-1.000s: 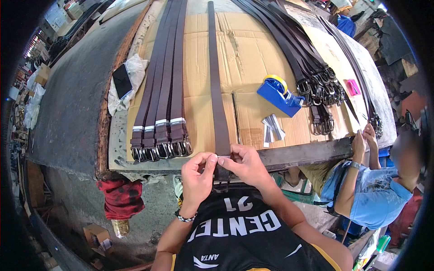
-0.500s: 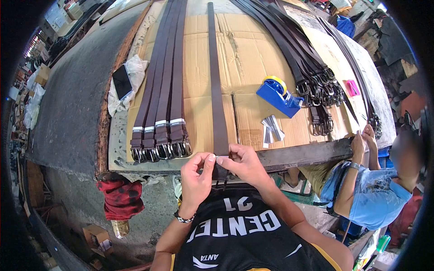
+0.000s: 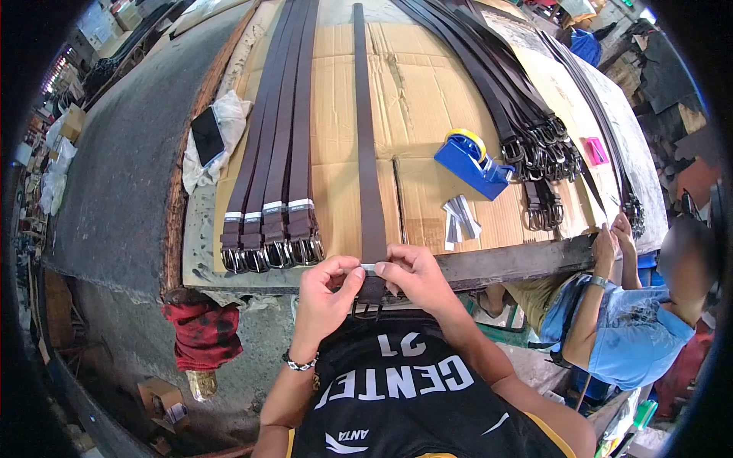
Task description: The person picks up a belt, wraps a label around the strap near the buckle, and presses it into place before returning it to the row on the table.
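A dark brown belt (image 3: pixel 369 153) lies lengthwise on the cardboard, its buckle end hanging over the table's near edge. A white paper label (image 3: pixel 369 268) crosses it near the buckle (image 3: pixel 367 311). My left hand (image 3: pixel 330 294) pinches the label and belt at the left edge. My right hand (image 3: pixel 416 276) grips the same spot from the right, thumb on the label, other fingers partly hidden behind the belt. To the left, several brown belts (image 3: pixel 275 137) lie side by side with white labels near their buckles.
A blue tape dispenser (image 3: pixel 472 169) and loose label strips (image 3: pixel 461 219) sit right of the belt. Beyond them lies a pile of buckled belts (image 3: pixel 538 149). A phone (image 3: pixel 207 136) rests on white plastic at left. A co-worker in a blue shirt (image 3: pixel 630 328) handles a strap at right.
Both thumbs have moved slightly apart, showing more of the white label. My left hand has shifted a little left, and the buckle below is more visible.
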A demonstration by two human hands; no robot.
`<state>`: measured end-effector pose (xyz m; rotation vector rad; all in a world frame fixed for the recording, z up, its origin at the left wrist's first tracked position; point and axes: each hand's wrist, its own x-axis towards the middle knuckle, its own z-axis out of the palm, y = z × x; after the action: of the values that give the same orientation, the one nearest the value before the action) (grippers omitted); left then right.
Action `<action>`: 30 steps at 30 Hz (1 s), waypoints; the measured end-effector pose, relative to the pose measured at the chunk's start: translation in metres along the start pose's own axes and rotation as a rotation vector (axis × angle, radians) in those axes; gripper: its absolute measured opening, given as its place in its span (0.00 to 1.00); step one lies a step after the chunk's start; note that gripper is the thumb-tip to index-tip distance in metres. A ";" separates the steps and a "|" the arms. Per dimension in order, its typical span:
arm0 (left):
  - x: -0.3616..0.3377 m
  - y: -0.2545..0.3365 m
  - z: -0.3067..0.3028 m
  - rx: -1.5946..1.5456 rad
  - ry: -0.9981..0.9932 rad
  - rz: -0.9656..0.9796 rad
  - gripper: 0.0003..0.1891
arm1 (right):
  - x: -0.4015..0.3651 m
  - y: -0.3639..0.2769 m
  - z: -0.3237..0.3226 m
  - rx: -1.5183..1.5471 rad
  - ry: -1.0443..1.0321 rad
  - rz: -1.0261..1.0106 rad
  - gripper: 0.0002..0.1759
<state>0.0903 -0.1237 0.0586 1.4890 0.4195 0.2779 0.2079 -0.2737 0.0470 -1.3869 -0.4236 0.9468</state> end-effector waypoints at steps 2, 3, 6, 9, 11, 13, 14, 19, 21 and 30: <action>0.004 -0.003 -0.007 -0.031 -0.082 -0.009 0.03 | -0.001 -0.001 -0.002 -0.013 -0.004 -0.002 0.10; 0.006 -0.001 -0.010 -0.018 -0.117 -0.034 0.03 | -0.001 -0.003 -0.002 -0.026 -0.008 -0.006 0.09; 0.014 0.007 -0.013 0.050 -0.193 -0.077 0.04 | -0.004 -0.011 0.000 -0.046 -0.015 -0.002 0.09; 0.017 0.011 -0.012 0.150 -0.192 -0.068 0.05 | -0.004 -0.014 -0.001 -0.079 -0.002 -0.015 0.10; 0.019 0.011 -0.008 0.188 -0.168 -0.076 0.05 | -0.003 -0.012 -0.003 -0.108 0.007 -0.017 0.10; 0.022 0.007 -0.006 0.174 -0.153 -0.071 0.06 | -0.002 -0.007 -0.008 -0.142 0.007 -0.004 0.09; 0.023 0.006 -0.005 0.167 -0.144 -0.067 0.07 | -0.002 -0.007 -0.008 -0.150 0.007 -0.003 0.09; 0.021 0.007 -0.001 0.156 -0.146 -0.041 0.07 | -0.003 -0.008 -0.009 -0.129 0.011 -0.016 0.10; 0.019 0.008 -0.003 0.148 -0.159 -0.037 0.07 | -0.003 -0.009 -0.009 -0.130 0.012 -0.021 0.10; 0.019 0.009 0.000 0.224 -0.101 -0.054 0.07 | -0.002 -0.013 -0.004 -0.069 0.014 0.002 0.12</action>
<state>0.1081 -0.1145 0.0660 1.6998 0.4194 0.1150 0.2136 -0.2770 0.0587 -1.4556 -0.4480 0.9306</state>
